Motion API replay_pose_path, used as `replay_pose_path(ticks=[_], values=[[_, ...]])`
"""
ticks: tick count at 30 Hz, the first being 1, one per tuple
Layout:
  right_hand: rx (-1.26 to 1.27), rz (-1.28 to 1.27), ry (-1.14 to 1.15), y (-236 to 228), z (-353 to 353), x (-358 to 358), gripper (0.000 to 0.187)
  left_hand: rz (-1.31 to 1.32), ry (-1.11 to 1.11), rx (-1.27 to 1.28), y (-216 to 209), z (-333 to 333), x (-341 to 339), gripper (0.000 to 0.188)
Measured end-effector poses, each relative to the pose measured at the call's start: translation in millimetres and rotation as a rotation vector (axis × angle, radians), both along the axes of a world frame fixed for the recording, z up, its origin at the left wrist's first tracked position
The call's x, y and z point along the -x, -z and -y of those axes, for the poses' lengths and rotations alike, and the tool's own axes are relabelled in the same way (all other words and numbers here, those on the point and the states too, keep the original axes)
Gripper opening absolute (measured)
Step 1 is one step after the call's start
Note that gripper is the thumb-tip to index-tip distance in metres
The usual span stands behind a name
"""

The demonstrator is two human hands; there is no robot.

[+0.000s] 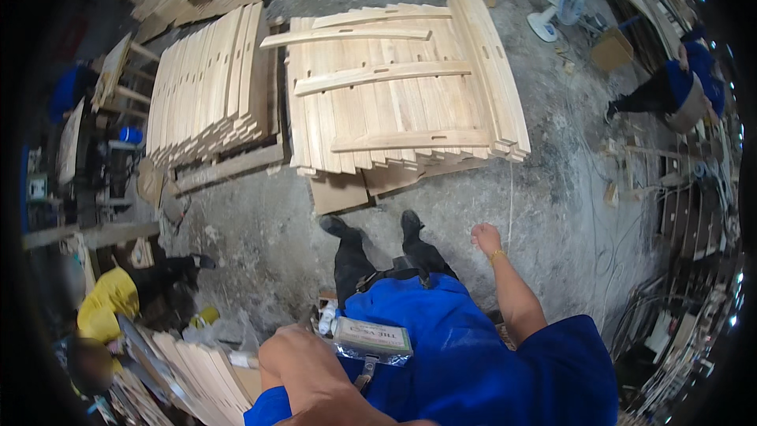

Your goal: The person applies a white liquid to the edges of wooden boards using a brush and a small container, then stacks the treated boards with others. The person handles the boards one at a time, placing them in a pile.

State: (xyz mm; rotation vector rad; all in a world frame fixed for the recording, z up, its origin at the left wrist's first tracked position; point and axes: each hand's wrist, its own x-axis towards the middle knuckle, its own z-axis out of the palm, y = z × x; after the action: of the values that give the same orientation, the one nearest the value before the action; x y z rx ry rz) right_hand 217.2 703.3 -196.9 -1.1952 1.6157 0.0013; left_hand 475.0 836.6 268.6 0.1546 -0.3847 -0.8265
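Note:
My right hand (486, 237) hangs beside my right leg over the concrete floor, its fingers curled in and no object showing in it. A thin gold-coloured band (497, 255) circles that wrist. My left arm (293, 359) is bent at the lower left, and its hand is hidden from sight. Against my blue shirt (473, 339) hangs a badge holder (372, 341) on a clip. In front of my feet lies a wide stack of pale wooden slats (378, 110), with several slotted rails laid across its top. Neither hand touches the stack.
Another slat stack (209, 83) stands at left on a wooden pallet (229, 170). A white fan (557, 12) is at far right. One person in yellow (109, 300) is at lower left; another in blue (686, 83) is at right. Cables (607, 237) run along the floor at right.

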Motion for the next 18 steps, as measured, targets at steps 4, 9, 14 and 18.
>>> replay_pose_path(ticks=[4, 9, 14, 18], values=[[0.075, -0.088, -0.175, -9.2, -8.5, -23.9, 0.018, 0.135, 0.244, 0.140, 32.0, -19.8, -88.2, 0.013], [-0.066, 0.097, 0.121, -14.2, -55.2, -76.0, 0.015, 0.123, -0.239, -0.243, 139.1, -21.5, -248.2, 0.041], [-0.132, 0.263, 0.126, -10.5, -40.5, -181.0, 0.018, -0.086, -0.389, -0.917, 299.7, -110.1, -348.2, 0.040], [-0.055, 0.473, -0.097, 16.0, 5.4, -296.5, 0.028, -0.289, -0.407, -1.211, 378.2, -160.2, -358.8, 0.033]])
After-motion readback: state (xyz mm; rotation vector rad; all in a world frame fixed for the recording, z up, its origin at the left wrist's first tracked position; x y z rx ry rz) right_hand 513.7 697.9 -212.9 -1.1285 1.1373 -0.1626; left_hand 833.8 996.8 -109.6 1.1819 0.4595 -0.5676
